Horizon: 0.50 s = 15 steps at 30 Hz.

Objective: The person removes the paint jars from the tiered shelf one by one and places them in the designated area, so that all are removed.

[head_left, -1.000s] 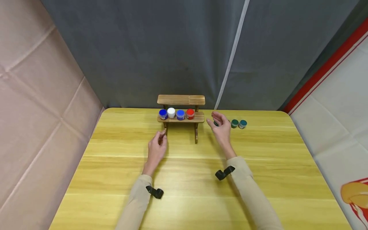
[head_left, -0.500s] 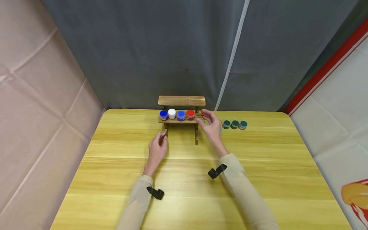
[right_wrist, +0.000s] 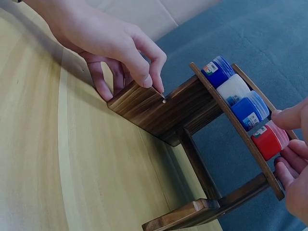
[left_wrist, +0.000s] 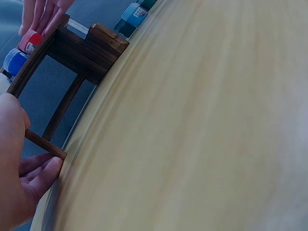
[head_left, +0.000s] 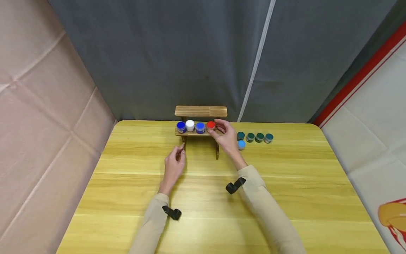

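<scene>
On the lower shelf (head_left: 190,134) of the stand (head_left: 201,111): four little jars lined up, so from its left end you've got a deep blue jar (head_left: 180,127), a white jar (head_left: 190,125), a mid-blue jar (head_left: 200,128) and a red jar (head_left: 210,124).
Right hand (head_left: 226,138): over at the stand's right end, thumb and fingers around the red jar. Honestly can't tell if they've closed on it or are just touching.
Left hand (head_left: 173,164): pinching the stand's left leg down low, steadying it I'd guess.
Right of the stand: more jars on the surface (head_left: 203,197), four greenish jars (head_left: 259,137) in a row plus a light blue jar (head_left: 241,144) just in front of the nearest one.
Step in hand: my read is getting the red jar lined up with the others on the stand.
Next move calls for: a gentle touch imo, a small nudge without bumping the mid-blue neighbour, with that left grip firm so the stand doesn't shift.
</scene>
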{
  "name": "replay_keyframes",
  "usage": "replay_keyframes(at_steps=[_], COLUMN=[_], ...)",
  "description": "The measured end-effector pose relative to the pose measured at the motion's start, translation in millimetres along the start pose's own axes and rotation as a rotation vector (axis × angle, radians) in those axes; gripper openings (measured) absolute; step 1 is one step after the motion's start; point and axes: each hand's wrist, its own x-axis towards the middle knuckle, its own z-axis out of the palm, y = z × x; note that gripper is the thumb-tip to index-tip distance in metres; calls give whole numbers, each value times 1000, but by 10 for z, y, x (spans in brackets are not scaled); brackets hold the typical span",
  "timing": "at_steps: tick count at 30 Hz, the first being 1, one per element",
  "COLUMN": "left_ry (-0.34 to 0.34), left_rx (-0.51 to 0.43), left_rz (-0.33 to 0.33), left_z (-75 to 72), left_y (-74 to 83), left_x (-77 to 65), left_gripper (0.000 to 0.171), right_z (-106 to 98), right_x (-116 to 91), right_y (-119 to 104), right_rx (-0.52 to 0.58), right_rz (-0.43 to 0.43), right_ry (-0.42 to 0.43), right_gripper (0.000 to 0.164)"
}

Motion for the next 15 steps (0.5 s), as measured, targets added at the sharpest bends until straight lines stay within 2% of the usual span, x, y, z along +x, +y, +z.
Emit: replay_keyframes(at_steps=[8,15], left_ry=[-15,-8], left_rx=[3,2], left_rz=[-10,2], left_z=[-8,2], left_y=[6,6], left_x=[11,3], left_gripper=[15,13], right_z=[50,55], right_x=[55,69], right_y=[-26,-20], right_rx=[-50,-94], right_rz=[49,54], right_ry=[-32,-41], right_gripper=[47,43])
